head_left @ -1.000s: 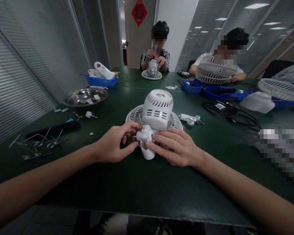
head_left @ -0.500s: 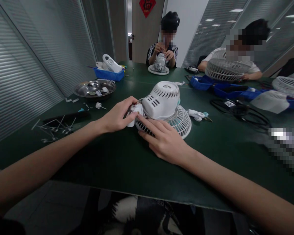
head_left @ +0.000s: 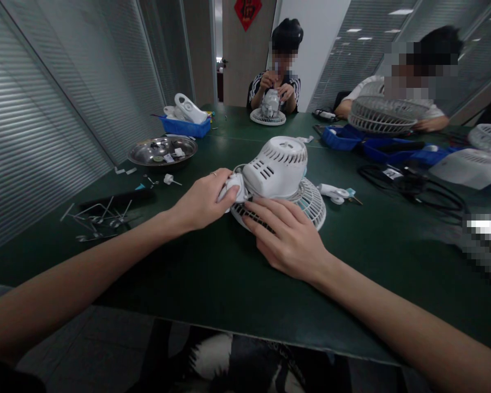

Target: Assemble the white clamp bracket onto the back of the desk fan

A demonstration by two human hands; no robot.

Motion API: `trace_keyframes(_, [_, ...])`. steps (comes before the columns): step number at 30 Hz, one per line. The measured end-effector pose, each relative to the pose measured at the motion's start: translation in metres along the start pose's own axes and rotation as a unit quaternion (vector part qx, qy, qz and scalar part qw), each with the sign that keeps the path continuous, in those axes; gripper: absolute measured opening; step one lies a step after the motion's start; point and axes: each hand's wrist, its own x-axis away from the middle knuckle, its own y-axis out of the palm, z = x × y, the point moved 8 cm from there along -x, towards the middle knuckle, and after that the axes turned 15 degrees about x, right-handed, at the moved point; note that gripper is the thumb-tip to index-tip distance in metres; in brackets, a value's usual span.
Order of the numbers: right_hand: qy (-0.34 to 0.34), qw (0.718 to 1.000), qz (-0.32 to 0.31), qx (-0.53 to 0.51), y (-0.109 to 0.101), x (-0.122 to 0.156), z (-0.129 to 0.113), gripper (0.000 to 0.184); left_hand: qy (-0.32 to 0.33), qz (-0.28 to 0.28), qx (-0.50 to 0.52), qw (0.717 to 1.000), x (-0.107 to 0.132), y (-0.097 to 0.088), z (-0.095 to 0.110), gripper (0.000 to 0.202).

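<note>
A white fan motor housing lies on its round white grille, face down on the green table. My left hand is closed round the white neck joint at the housing's left side. My right hand lies flat with fingers spread on the near rim of the grille, pressing it to the table.
A steel bowl of small parts and a blue tray stand at the left. Metal clips lie near the left edge. A black cable and blue trays are at right. Two other people work on fans across the table.
The fan has been turned and tilted, so its neck joint now points left. My left hand went with the joint, and my right hand came off it to lie flat on the grille.
</note>
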Motion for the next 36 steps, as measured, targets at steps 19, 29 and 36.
trace_keyframes(19, [0.125,0.981,0.146,0.033,-0.023,0.014,0.038,0.032,-0.147,0.003,0.526,0.838,0.025,0.032,0.011,0.027])
trace_keyframes(29, [0.141,0.981,0.135,-0.001,-0.019,0.021,0.048,0.04,-0.239,-0.112,0.634,0.727,0.022,0.049,0.005,0.037])
trace_keyframes(36, [0.159,0.978,0.137,-0.006,-0.018,0.02,0.05,0.037,-0.214,-0.08,0.675,0.702,0.022,0.048,0.008,0.039])
